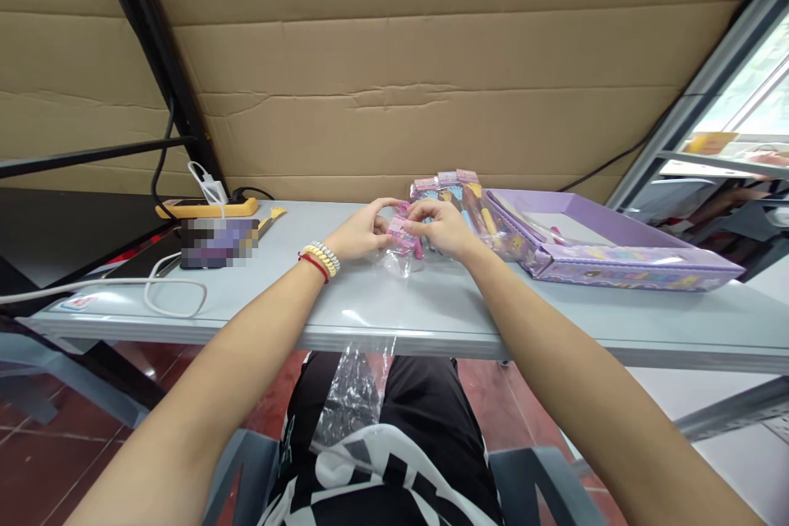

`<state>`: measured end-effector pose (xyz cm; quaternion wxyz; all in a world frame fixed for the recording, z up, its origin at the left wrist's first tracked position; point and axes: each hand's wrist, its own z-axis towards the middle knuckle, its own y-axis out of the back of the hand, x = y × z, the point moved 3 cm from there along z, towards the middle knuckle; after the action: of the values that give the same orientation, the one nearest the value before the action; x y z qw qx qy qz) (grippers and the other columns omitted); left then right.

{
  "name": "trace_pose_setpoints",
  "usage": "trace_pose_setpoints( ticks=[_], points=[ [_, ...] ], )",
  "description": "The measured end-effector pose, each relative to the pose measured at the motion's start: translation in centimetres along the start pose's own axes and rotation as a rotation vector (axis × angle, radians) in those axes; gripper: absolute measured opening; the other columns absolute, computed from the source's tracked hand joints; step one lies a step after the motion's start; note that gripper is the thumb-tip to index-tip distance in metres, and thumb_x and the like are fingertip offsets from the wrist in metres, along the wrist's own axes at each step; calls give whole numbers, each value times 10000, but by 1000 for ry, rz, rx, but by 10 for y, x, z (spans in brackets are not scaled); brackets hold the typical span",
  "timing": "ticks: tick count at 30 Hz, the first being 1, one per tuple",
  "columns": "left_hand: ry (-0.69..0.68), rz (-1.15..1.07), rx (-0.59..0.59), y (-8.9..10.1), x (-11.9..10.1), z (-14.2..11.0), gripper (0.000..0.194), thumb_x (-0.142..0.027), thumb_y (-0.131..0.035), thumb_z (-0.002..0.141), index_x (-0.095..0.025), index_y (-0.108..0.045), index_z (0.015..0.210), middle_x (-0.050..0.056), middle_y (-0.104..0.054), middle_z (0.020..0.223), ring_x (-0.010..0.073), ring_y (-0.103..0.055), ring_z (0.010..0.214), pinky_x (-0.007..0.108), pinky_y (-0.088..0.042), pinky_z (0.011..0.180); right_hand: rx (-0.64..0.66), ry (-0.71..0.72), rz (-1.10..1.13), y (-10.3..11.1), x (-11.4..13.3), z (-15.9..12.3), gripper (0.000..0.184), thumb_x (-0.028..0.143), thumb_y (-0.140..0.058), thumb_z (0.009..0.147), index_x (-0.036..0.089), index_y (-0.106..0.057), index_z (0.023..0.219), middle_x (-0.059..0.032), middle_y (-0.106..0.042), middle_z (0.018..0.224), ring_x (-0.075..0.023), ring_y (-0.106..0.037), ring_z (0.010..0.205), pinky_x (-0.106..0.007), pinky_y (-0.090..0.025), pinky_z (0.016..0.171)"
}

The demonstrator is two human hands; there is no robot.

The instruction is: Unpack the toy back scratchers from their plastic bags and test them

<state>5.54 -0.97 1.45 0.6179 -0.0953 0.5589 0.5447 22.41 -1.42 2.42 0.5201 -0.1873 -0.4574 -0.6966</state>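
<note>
In the head view, a small pink item in clear plastic wrapping (403, 233) is between my two hands over the middle of the table. My left hand (362, 232) pinches its left side with thumb and fingers. My right hand (442, 228) grips the top right part, fingers bent over it. The loose end of the clear plastic hangs down toward the tabletop. Just behind my right hand lie several clear packets (468, 196) with pink tops and slim coloured sticks inside. A crumpled clear plastic bag (352, 394) rests on my lap below the table edge.
A purple open box (634, 267) stands at the right of the grey table (246, 304). At the left are a yellow power strip (240, 207), a white cable (178, 281), a blurred-out object (219, 244) and a yellow hand-topped stick (271, 219). Cardboard (394, 99) walls the back.
</note>
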Motion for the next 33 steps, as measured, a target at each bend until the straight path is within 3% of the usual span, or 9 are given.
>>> trace_pose_setpoints(
  ticks=[3, 8, 11, 14, 16, 20, 24, 28, 33],
  points=[
    [24, -34, -7, 0, -4, 0, 672, -198, -662, 719, -151, -397, 1335, -38, -561, 625, 108, -520, 534, 247, -428, 545, -133, -14, 157, 3, -1, 4, 192, 286, -740, 552, 169, -588, 546, -15, -600, 778, -150, -564, 800, -284, -438, 736],
    [116, 69, 68, -1, -5, -1, 774, -94, -615, 676, -140, -323, 1391, -60, -584, 625, 93, -521, 526, 225, -420, 537, -327, -129, 500, 17, 0, 5, 224, 291, -723, 550, 168, -536, 566, 31, -534, 579, -79, -470, 531, -221, -360, 493],
    [137, 51, 46, 3, -3, -2, 727, -62, -602, 649, -129, -387, 1340, -52, -604, 641, 86, -521, 534, 221, -423, 538, -417, -220, 538, 27, -3, 4, 237, 268, -693, 604, 178, -475, 576, 48, -486, 504, -58, -411, 432, -194, -267, 392],
    [107, -82, 27, 8, -5, -2, 422, -76, -619, 644, -112, -564, 1060, -35, -587, 604, 77, -503, 526, 225, -421, 536, -322, -316, 324, 24, -6, 3, 202, 213, -692, 660, 174, -497, 630, 60, -471, 454, -47, -377, 365, -182, -244, 354],
    [86, -170, 50, 10, -8, -3, 266, -111, -648, 648, -120, -594, 908, -31, -570, 578, 75, -500, 516, 230, -424, 538, -174, -330, 186, 13, -7, 1, 180, 198, -708, 684, 171, -532, 715, 63, -491, 437, -55, -399, 344, -182, -279, 352],
    [65, -251, 72, 11, -12, -4, 240, -144, -691, 636, -126, -608, 861, -26, -572, 578, 81, -517, 524, 229, -423, 530, 147, -282, 95, -12, -2, -5, 230, 302, -729, 735, 166, -561, 816, 31, -566, 462, -96, -485, 355, -205, -344, 360],
    [91, -226, 53, 8, -10, -3, 223, -110, -672, 632, -131, -610, 845, -35, -558, 555, 79, -513, 507, 218, -410, 506, 152, -265, 117, -15, 3, -5, 329, 476, -664, 784, 159, -581, 754, 14, -575, 494, -95, -470, 328, -229, -351, 334],
    [133, -163, -15, 9, -7, -1, 190, -82, -635, 656, -134, -600, 835, -41, -534, 528, 76, -490, 484, 217, -414, 486, 112, -271, 372, -10, 5, -2, 504, 662, -503, 810, 166, -575, 756, -28, -622, 559, -137, -534, 362, -259, -367, 314],
    [132, -153, -53, 10, -7, 0, 195, -112, -634, 685, -142, -590, 873, -36, -554, 570, 78, -502, 493, 221, -429, 487, 214, -170, 265, -10, 11, -6, 413, 535, -738, 675, 156, -576, 690, -12, -600, 507, -108, -536, 381, -211, -346, 327]
  ],
)
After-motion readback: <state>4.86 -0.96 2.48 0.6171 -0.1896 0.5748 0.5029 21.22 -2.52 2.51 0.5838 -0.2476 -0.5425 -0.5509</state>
